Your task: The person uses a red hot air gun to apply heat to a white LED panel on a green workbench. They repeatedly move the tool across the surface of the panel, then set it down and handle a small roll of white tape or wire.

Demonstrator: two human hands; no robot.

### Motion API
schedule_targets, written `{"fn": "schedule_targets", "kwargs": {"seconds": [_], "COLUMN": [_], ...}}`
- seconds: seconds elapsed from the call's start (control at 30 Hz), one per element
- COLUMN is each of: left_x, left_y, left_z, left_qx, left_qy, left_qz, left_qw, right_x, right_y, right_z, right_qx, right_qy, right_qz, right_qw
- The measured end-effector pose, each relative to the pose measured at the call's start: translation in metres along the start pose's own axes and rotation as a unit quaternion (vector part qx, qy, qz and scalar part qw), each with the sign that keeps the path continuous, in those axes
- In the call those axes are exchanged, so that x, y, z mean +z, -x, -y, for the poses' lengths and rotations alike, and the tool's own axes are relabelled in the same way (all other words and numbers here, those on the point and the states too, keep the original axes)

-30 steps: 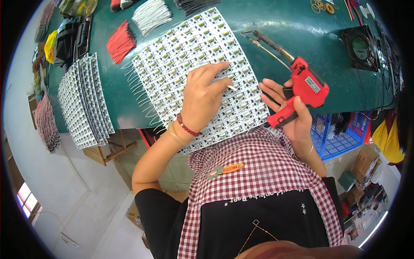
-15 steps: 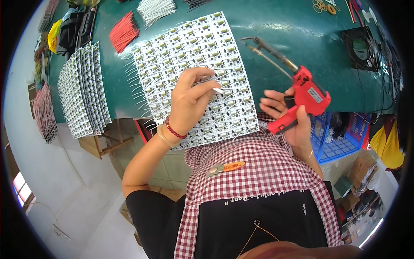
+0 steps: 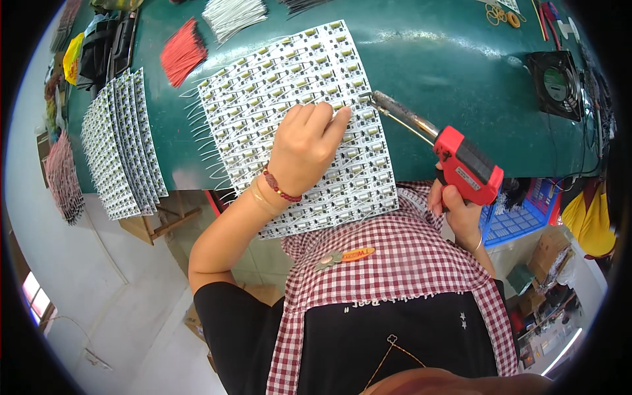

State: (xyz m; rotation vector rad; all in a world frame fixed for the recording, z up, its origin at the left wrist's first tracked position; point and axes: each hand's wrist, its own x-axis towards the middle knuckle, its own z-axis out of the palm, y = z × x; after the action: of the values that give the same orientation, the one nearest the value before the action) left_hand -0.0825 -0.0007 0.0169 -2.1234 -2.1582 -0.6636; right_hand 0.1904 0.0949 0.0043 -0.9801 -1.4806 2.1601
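A large white circuit-board panel (image 3: 359, 172) with rows of small parts lies on the green table, its near edge reaching over my apron. Thin white wires stick out along its left side. My left hand (image 3: 306, 141) rests over the middle of the panel, thumb and fingers pinched together. Whatever they hold is hidden beneath them. In my right hand (image 3: 455, 209) is a red soldering gun (image 3: 469, 168), gripped by its handle. Its metal tip points left, close to the panel's upper right edge.
Stacked panels (image 3: 122, 148) stand at the table's left edge. Bundles of red wires (image 3: 183, 52) and white wires (image 3: 232, 16) lie at the back. A black fan (image 3: 555, 84) sits at the right, above a blue crate (image 3: 517, 217). A roll of tape (image 3: 513, 19) lies far right.
The soldering gun has tilted, its tip coming down and toward the panel's right edge. My right hand has closed round the handle. My left hand has turned and shifted slightly; the white piece in its fingers is hidden.
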Motion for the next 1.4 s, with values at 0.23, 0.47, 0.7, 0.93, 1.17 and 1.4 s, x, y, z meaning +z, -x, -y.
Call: {"fn": "schedule_targets", "kwargs": {"seconds": [0.23,0.47,0.7,0.93,1.17,1.4], "left_x": [0.001,0.001,0.001,-0.001,-0.001,-0.002], "left_y": [-0.001,-0.001,-0.002,-0.003,-0.002,-0.004], "left_z": [0.003,0.002,0.001,0.001,0.001,0.001], "left_qx": [-0.011,-0.008,-0.008,-0.01,-0.007,0.005], "left_qy": [0.014,0.002,0.009,0.011,0.011,0.002], "left_qz": [-0.015,-0.009,-0.009,-0.002,0.003,0.012], "left_qw": [1.0,1.0,1.0,1.0,1.0,1.0], "right_x": [0.0,-0.002,-0.005,-0.016,-0.005,0.0], "right_y": [0.002,0.004,0.008,0.009,0.012,0.007], "right_z": [-0.001,-0.004,-0.017,-0.022,-0.015,-0.009], "right_qx": [0.013,0.006,-0.041,-0.038,-0.047,-0.049], "right_qy": [0.028,0.054,0.133,0.244,0.153,0.133], "right_qz": [0.012,0.026,0.024,0.052,0.012,0.022], "right_qw": [0.999,0.998,0.99,0.968,0.987,0.99]}}
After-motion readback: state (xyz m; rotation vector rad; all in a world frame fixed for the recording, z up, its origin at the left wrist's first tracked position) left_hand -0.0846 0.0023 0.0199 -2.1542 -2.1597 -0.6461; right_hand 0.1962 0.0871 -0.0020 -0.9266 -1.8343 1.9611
